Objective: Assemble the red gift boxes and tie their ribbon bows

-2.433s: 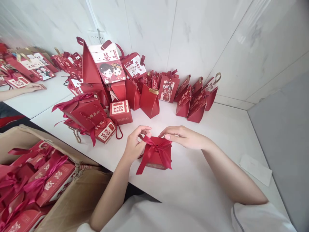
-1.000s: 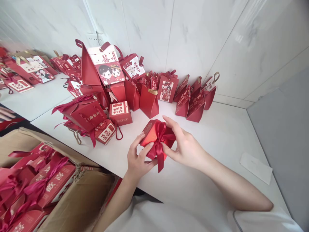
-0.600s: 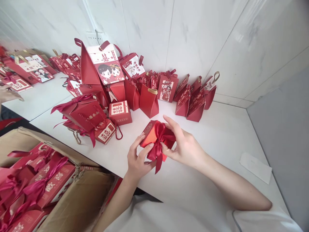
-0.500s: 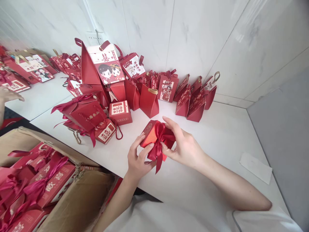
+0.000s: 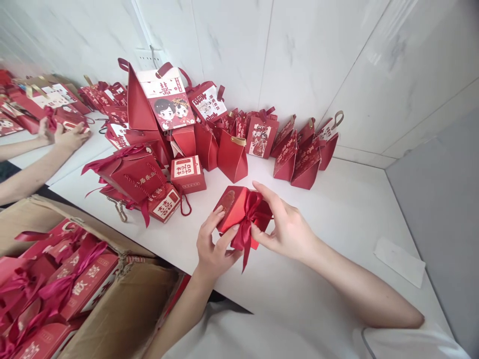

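At a white worktop [image 5: 348, 199], beside a cardboard carton [image 5: 123, 299] cut off at lower left, the right hand [image 5: 292, 227] and left hand [image 5: 215, 252] gripped a tilted red gift box [image 5: 236, 208]. Adjusting its ribbon bow [image 5: 249, 215] appeared to be in hand; the next move called for a light touch. The underside was hidden, contact with the worktop unclear.
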Demonstrator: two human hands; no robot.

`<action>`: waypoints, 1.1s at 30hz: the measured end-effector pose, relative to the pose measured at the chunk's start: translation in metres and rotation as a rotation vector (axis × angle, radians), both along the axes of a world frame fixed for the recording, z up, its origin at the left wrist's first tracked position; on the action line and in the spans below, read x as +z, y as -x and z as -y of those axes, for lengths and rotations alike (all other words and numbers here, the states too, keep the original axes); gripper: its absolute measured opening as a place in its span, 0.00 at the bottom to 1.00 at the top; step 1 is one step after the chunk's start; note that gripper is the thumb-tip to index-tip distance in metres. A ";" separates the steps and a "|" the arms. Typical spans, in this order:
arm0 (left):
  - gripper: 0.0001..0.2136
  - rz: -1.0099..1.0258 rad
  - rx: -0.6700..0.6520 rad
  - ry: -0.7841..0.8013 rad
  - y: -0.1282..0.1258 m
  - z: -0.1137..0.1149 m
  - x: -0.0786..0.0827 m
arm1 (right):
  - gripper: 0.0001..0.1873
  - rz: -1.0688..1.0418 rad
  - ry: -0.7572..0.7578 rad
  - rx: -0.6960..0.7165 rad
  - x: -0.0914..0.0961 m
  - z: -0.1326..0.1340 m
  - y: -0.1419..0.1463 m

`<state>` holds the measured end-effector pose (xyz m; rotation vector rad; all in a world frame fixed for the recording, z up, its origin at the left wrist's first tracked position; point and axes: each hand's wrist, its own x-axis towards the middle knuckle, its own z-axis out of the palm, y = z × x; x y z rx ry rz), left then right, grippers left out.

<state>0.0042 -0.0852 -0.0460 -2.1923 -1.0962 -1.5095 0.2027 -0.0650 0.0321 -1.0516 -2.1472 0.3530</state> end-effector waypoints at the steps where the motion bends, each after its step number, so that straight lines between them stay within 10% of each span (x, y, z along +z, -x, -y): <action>1: 0.27 0.000 -0.007 -0.002 0.000 0.000 0.000 | 0.39 -0.005 -0.005 -0.015 -0.002 0.000 0.001; 33: 0.30 0.058 -0.032 0.078 -0.005 0.000 -0.004 | 0.39 -0.009 -0.088 0.009 -0.008 -0.007 0.002</action>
